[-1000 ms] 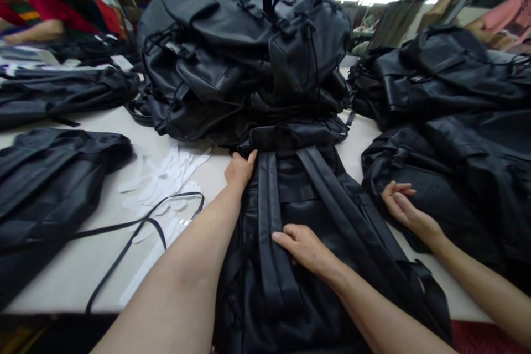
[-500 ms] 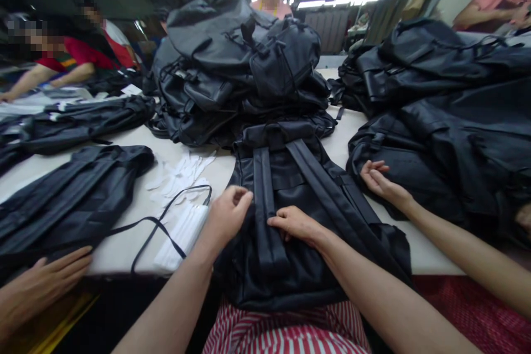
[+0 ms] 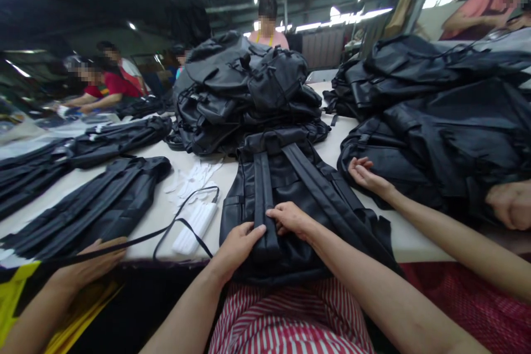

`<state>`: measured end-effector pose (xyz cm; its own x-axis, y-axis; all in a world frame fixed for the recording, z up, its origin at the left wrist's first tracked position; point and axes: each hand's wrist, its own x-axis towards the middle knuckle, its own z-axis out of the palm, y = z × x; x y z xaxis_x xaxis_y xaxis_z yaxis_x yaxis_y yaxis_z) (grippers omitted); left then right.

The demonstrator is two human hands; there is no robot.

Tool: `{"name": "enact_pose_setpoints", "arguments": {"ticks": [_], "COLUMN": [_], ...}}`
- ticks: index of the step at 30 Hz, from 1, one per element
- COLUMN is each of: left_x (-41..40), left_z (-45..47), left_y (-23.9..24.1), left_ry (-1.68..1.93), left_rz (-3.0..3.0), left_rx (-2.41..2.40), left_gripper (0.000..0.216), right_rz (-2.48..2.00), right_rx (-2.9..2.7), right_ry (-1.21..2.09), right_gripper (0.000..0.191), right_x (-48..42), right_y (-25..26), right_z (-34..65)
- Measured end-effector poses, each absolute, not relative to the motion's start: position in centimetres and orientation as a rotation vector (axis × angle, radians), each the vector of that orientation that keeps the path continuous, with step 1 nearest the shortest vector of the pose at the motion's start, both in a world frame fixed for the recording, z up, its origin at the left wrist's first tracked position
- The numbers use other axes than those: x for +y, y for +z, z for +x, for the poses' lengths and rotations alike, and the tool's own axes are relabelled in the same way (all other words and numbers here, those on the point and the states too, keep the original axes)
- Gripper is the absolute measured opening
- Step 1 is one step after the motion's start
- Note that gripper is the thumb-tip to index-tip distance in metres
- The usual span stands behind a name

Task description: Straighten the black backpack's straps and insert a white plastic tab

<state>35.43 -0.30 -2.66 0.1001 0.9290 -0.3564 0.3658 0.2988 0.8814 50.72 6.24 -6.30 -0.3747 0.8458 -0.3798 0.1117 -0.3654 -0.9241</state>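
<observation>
Your right grip (image 3: 290, 218) is curled, clamped on one shoulder strap (image 3: 263, 188) of the black backpack (image 3: 290, 191). Your left grip (image 3: 238, 243) touches the strap's lower end; can't tell if it's clamped. The backpack lies flat at the table (image 3: 161, 210) near edge, with a bag pile (image 3: 249, 94) behind it and a co-worker's hand (image 3: 365, 174) beside it.

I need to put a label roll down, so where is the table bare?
Bare table shows between the flat bag on the left and the white strips, crossed by a black strap. A narrow wedge lies between the middle backpack and the right pile; a co-worker's hand rests there. Behind, stacked backpacks crowd it.
</observation>
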Motion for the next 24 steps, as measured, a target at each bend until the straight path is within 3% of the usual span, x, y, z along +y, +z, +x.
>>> {"name": "enact_pose_setpoints", "arguments": {"ticks": [16, 24], "left_x": [0.2, -0.3], "left_z": [34.6, 36.5], "left_y": [-4.1, -3.0], "left_ry": [0.581, 0.571], "left_rz": [0.925, 1.076], "left_rx": [1.192, 1.435], "left_gripper": [0.037, 0.039], "right_rz": [-1.199, -1.222], "right_rx": [-1.250, -1.365], "right_ry": [1.897, 1.776], "right_gripper": [0.018, 0.019], "right_x": [4.4, 4.6], "right_y": [-4.9, -6.2], "right_z": [52.9, 52.7]}}
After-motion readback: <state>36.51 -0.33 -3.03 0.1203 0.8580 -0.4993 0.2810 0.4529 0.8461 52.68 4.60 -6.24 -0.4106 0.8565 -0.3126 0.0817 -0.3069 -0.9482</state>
